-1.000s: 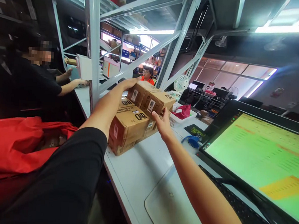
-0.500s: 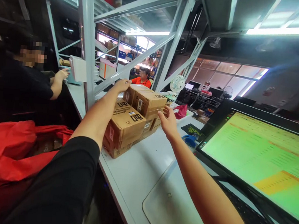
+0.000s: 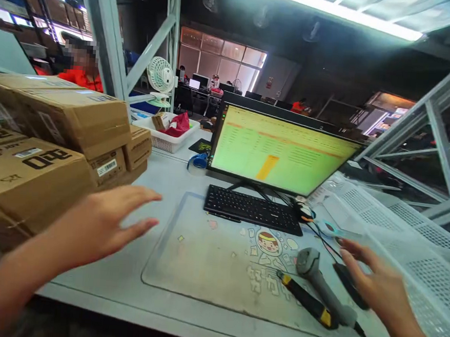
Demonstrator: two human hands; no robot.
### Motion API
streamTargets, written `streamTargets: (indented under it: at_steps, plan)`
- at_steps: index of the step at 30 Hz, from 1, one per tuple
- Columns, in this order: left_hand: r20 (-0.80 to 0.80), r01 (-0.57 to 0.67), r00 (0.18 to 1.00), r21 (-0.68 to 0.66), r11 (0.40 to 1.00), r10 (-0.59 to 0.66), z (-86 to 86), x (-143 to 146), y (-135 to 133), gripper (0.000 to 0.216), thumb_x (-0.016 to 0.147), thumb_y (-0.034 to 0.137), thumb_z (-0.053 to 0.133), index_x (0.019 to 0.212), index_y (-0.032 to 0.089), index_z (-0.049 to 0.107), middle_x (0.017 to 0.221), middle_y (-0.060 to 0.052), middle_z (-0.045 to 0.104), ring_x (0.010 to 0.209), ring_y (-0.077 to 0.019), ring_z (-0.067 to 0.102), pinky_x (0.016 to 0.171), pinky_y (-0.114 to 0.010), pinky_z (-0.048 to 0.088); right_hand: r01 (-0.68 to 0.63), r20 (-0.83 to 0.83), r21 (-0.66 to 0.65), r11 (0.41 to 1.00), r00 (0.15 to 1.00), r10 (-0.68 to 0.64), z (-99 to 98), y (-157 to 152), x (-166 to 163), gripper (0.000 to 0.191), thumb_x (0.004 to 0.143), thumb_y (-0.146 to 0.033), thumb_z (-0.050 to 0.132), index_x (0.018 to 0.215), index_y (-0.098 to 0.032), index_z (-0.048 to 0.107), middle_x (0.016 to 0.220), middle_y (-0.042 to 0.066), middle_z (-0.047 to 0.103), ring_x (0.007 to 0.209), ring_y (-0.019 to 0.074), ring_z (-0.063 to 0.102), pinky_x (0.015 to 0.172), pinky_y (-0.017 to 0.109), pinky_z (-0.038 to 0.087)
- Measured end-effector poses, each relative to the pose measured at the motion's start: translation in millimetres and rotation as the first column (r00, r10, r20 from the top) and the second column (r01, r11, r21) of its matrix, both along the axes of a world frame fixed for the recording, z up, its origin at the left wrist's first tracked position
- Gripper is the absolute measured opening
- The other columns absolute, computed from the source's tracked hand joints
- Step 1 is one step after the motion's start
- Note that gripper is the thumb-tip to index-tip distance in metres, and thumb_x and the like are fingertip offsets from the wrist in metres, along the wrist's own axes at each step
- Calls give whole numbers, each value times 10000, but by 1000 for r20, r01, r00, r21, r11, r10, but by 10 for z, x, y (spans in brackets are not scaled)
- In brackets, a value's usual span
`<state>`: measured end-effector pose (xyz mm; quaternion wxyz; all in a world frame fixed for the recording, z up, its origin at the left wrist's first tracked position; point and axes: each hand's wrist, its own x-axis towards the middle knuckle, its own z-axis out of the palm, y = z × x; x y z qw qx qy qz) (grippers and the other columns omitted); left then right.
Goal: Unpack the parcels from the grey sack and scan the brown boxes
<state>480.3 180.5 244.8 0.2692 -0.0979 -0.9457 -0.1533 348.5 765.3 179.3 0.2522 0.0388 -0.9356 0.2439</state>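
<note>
My left hand (image 3: 107, 227) hovers over the table just right of the stacked cardboard boxes (image 3: 32, 170), fingers apart and nothing in them. Over on the right, my right hand (image 3: 379, 282) is above or beside a black computer mouse (image 3: 351, 285); whether they touch I cannot tell. Its fingers are spread. Left of the mouse lies a grey barcode scanner (image 3: 322, 285) with a cable. Alongside the scanner is a black and yellow utility knife (image 3: 308, 300). Both rest on a pale desk mat (image 3: 210, 270) with a cartoon print.
A monitor (image 3: 280, 152) stands behind a black keyboard (image 3: 253, 209). Blue tape (image 3: 198, 162) sits left of it, near a white basket (image 3: 171, 141). White perforated crates (image 3: 415, 253) line the right side. Metal posts (image 3: 103, 31) rise behind the boxes; a person in orange (image 3: 81, 71) is beyond.
The view has swung right towards the monitor. Both hands have left the boxes; the left is now over the table, the right by the mouse. The boxes remain stacked on the left.
</note>
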Motion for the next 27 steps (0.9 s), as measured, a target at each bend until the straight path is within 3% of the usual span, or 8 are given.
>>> streamTargets:
  at_steps: [1,2,5,8,11,17,22,27]
  plan:
    - [83,77,994,-1,997,-77,-185,-192,233,552,933,720,489,1234,317,717,1248,11,735,1154,-244,692,1044,-388,547,122,19,19,992,992,-122,-141,344,-94,576,844,-644,498,1137,-197,713,1106,160,752,1043,374,712,986,566,536]
    - [143,105,984,28,994,-108,-362,-420,433,520,970,648,476,1265,284,700,1277,-20,723,1158,-246,689,1034,-384,549,150,68,61,987,986,-154,-298,640,-195,599,863,-639,480,1191,-185,692,1168,180,733,1082,373,701,1012,555,526]
    - [241,106,962,107,989,-129,-847,-1154,875,452,991,482,502,1301,194,661,1326,-77,690,1199,-266,661,1061,-407,522,82,-28,112,990,996,-79,-837,1241,-478,641,791,-677,463,1117,-165,669,1182,211,715,1156,395,666,1052,565,510]
    - [261,3,965,118,993,-34,-1244,-1704,1234,421,980,351,542,1337,143,623,1367,-116,650,1266,-289,602,1106,-427,475,-3,-75,172,985,997,16,-1353,1514,-657,673,789,-703,470,1160,-173,655,1233,192,693,1200,389,646,1075,582,497]
    - [230,-125,968,77,989,105,-1516,-2000,1588,450,982,325,560,1387,131,585,1412,-136,604,1283,-312,564,1120,-449,449,-41,-68,194,980,996,55,-1696,1605,-703,680,855,-687,455,1273,-183,640,1348,178,639,1262,363,616,1107,568,483]
    - [161,-347,926,5,938,342,-1800,-2148,2043,532,1011,445,530,1463,164,541,1567,-134,471,1442,-356,400,1197,-509,349,-71,-87,231,970,992,93,-1937,1604,-691,730,919,-667,384,1372,-139,604,1403,182,587,1266,355,604,1135,521,472]
    - [158,-310,934,-84,947,319,-1907,-2108,2077,591,1022,528,485,1504,189,524,1615,-123,425,1503,-357,334,1252,-500,270,-19,-82,233,972,996,39,-2010,1613,-767,701,888,-637,357,1300,-161,666,1312,164,642,1147,367,655,1059,534,520]
    - [185,-292,932,-124,949,311,-1884,-2047,2063,647,1033,567,426,1552,186,479,1646,-121,383,1520,-368,312,1261,-493,254,23,4,208,978,1000,-24,-1894,1530,-702,694,889,-658,314,1264,-214,694,1338,144,644,1117,366,670,934,506,576]
